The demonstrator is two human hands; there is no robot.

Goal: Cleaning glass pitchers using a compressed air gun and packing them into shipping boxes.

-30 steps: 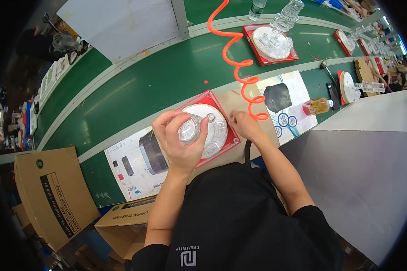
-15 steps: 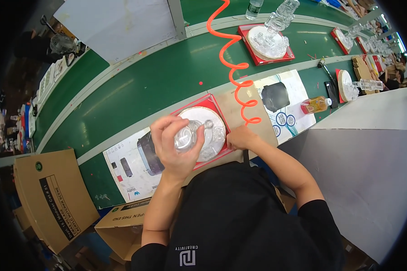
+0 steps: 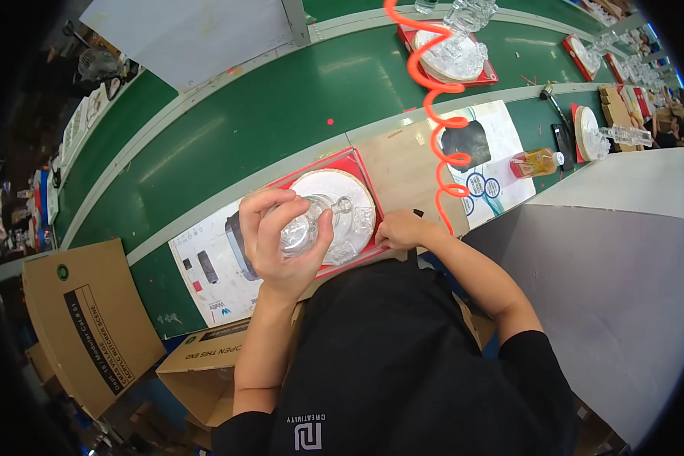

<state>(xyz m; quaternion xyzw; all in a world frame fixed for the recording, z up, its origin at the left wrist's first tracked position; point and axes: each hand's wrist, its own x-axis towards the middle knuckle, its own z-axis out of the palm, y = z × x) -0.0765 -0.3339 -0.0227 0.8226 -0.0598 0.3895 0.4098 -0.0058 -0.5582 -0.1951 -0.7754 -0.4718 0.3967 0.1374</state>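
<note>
My left hand (image 3: 277, 242) curls its fingers and thumb round the top of a clear plastic figure (image 3: 299, 234). The figure stands over a round white base (image 3: 321, 181) with clear pieces along its edge. The base lies in a shallow red tray (image 3: 363, 173). My right hand (image 3: 400, 229) is at the tray's right side near the front, fingers bent and closed at the rim. A small black tip (image 3: 418, 213) shows just above that hand; its fingertips and anything between them are hidden.
An orange coiled hose (image 3: 454, 159) hangs to the right, down to my right forearm. Beyond are a bottle of amber liquid (image 3: 536, 163), another figure on a white base in a red tray (image 3: 488, 78), and a green work surface (image 3: 281, 114). Cardboard boxes (image 3: 91, 319) stand at left.
My left hand and the figure have shifted slightly left. The hose has swung right and lower. The black tip now shows above my right hand, which stays by the tray's rim.
</note>
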